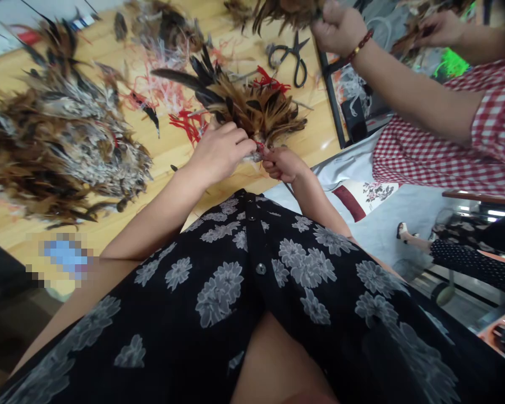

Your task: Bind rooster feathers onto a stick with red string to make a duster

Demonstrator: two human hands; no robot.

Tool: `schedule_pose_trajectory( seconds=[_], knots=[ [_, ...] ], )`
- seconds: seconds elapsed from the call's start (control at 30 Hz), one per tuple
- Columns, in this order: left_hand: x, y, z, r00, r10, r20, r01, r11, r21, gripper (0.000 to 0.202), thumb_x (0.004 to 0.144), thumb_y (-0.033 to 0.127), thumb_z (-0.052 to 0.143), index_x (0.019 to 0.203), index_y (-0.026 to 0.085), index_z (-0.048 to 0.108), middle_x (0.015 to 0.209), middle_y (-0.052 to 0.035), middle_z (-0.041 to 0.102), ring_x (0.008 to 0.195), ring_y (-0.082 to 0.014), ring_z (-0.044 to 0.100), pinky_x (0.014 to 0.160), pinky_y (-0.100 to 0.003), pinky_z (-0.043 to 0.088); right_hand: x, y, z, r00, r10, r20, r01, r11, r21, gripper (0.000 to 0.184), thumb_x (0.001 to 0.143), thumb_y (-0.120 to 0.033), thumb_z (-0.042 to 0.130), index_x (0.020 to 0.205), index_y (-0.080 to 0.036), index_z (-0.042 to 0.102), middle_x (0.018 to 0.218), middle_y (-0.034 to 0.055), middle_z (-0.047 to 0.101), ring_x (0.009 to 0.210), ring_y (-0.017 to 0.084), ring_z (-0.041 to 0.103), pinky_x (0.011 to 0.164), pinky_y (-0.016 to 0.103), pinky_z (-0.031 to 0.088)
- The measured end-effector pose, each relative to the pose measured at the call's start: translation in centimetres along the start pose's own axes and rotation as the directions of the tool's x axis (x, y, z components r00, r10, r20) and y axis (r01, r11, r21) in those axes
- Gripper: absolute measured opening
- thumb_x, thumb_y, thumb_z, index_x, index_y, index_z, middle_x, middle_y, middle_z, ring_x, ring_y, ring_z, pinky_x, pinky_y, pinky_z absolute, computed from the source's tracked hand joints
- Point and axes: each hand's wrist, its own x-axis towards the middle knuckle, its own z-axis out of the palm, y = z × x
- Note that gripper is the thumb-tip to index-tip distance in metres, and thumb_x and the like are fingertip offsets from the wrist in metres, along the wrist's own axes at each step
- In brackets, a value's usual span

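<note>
A bundle of brown and black feathers (pixel 256 112) fans out away from me over the table. At its near end my left hand (pixel 223 147) is closed on the quill ends. My right hand (pixel 284 164) pinches the same end from the other side, where a bit of red tie shows between the fingers. Red strips (pixel 188 126) lie beside my left hand, partly under the feathers. Beyond the bundle rests a pair of black-handled scissors (pixel 293 57) with its blades apart.
A large heap of feathers (pixel 63 140) covers the table's left. Pink and white strips (pixel 164 78) are scattered further back. At the right, a co-worker in a red checked garment (pixel 446 134) holds brown feathers (pixel 284 12). The wooden table (pixel 320 126) ends near a dark frame.
</note>
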Motion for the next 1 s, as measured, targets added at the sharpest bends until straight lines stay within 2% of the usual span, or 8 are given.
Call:
schedule_pose_trajectory(
  seconds=[0.17, 0.47, 0.63, 0.7, 0.77, 0.9, 0.93, 1.0],
  knots=[
    [-0.1, 0.4, 0.0, 0.998, -0.041, -0.040, 0.038, 0.998, -0.055, 0.013, 0.104, 0.022, 0.060, 0.099, 0.023, 0.072, 0.102, -0.0073, 0.072, 0.128, -0.0334, 0.060, 0.127, -0.063, 0.037, 0.0, 0.4, 0.7, 1.000, -0.015, 0.026, 0.017, 0.997, -0.077, 0.041, 0.118, -0.024, 0.041, 0.077, -0.022, 0.041, 0.051, -0.0114, 0.028, 0.040, 0.002, 0.013, 0.037, 0.014, 0.009],
    [-0.1, -0.8, 0.2, 0.999, -0.009, -0.051, 0.013, 0.996, 0.093, 0.026, 0.109, 0.024, 0.050, 0.108, 0.023, 0.076, 0.113, -0.0084, 0.075, 0.125, -0.0340, 0.061, 0.124, -0.065, 0.037, 0.3, 0.4, 0.8, 0.989, 0.026, 0.146, -0.020, 0.999, -0.042, 0.044, 0.119, -0.022, 0.040, 0.075, -0.021, 0.037, 0.052, -0.0109, 0.030, 0.041, 0.002, 0.014, 0.039, 0.013, 0.012],
    [0.7, -1.4, 0.8, 0.993, -0.009, -0.120, 0.006, 1.000, -0.023, 0.019, 0.107, 0.032, 0.056, 0.106, 0.026, 0.075, 0.108, -0.0078, 0.075, 0.126, -0.0353, 0.061, 0.122, -0.062, 0.039, 0.5, 0.4, 1.2, 0.987, 0.064, 0.146, -0.061, 0.998, -0.027, 0.041, 0.120, -0.027, 0.038, 0.079, -0.021, 0.040, 0.054, -0.0115, 0.029, 0.041, 0.002, 0.017, 0.040, 0.013, 0.013],
    [0.8, -1.1, 0.7, 0.986, 0.008, -0.164, -0.014, 0.999, -0.037, 0.020, 0.107, 0.037, 0.057, 0.107, 0.027, 0.075, 0.116, -0.0076, 0.077, 0.129, -0.0363, 0.059, 0.122, -0.062, 0.038, 0.8, 0.6, 1.3, 0.987, 0.067, 0.143, -0.069, 0.998, 0.007, 0.041, 0.120, -0.030, 0.035, 0.080, -0.022, 0.038, 0.055, -0.0116, 0.028, 0.041, 0.003, 0.016, 0.040, 0.013, 0.013],
    [0.6, -0.6, 0.5, 0.962, 0.031, -0.271, -0.035, 0.999, -0.012, 0.023, 0.108, 0.044, 0.058, 0.110, 0.028, 0.075, 0.128, -0.0077, 0.077, 0.134, -0.0372, 0.057, 0.123, -0.063, 0.036, 1.1, 0.6, 1.1, 0.991, 0.056, 0.123, -0.064, 0.996, 0.060, 0.040, 0.121, -0.030, 0.033, 0.081, -0.022, 0.037, 0.055, -0.0119, 0.028, 0.042, 0.004, 0.015, 0.040, 0.013, 0.012],
    [-0.4, 0.3, 0.7, 0.834, -0.008, -0.552, 0.010, 1.000, 0.000, 0.026, 0.107, 0.047, 0.058, 0.107, 0.028, 0.074, 0.127, -0.0114, 0.076, 0.130, -0.0371, 0.060, 0.121, -0.064, 0.040, 1.4, -0.3, -0.1, 1.000, 0.004, 0.022, -0.008, 0.981, 0.193, 0.039, 0.121, -0.029, 0.031, 0.083, -0.022, 0.037, 0.054, -0.0128, 0.029, 0.040, 0.003, 0.013, 0.039, 0.012, 0.011],
    [-0.4, 0.4, 1.1, 0.827, -0.045, -0.560, 0.025, 0.999, -0.042, 0.024, 0.106, 0.045, 0.057, 0.104, 0.027, 0.074, 0.122, -0.0119, 0.077, 0.125, -0.0360, 0.063, 0.117, -0.062, 0.045, 1.3, -0.7, -0.6, 1.000, -0.012, -0.005, 0.013, 0.975, 0.223, 0.039, 0.121, -0.029, 0.030, 0.083, -0.022, 0.037, 0.054, -0.0129, 0.029, 0.040, 0.003, 0.013, 0.039, 0.012, 0.010],
    [-0.1, 0.4, 2.4, 0.869, -0.158, -0.468, 0.068, 0.977, -0.202, 0.019, 0.102, 0.039, 0.058, 0.098, 0.026, 0.072, 0.109, -0.0111, 0.078, 0.109, -0.0322, 0.069, 0.104, -0.054, 0.054, 1.0, -1.6, -1.5, 0.998, -0.042, -0.049, 0.054, 0.961, 0.270, 0.040, 0.121, -0.028, 0.028, 0.083, -0.022, 0.038, 0.052, -0.0127, 0.030, 0.039, 0.003, 0.014, 0.038, 0.011, 0.011]
  ],
)
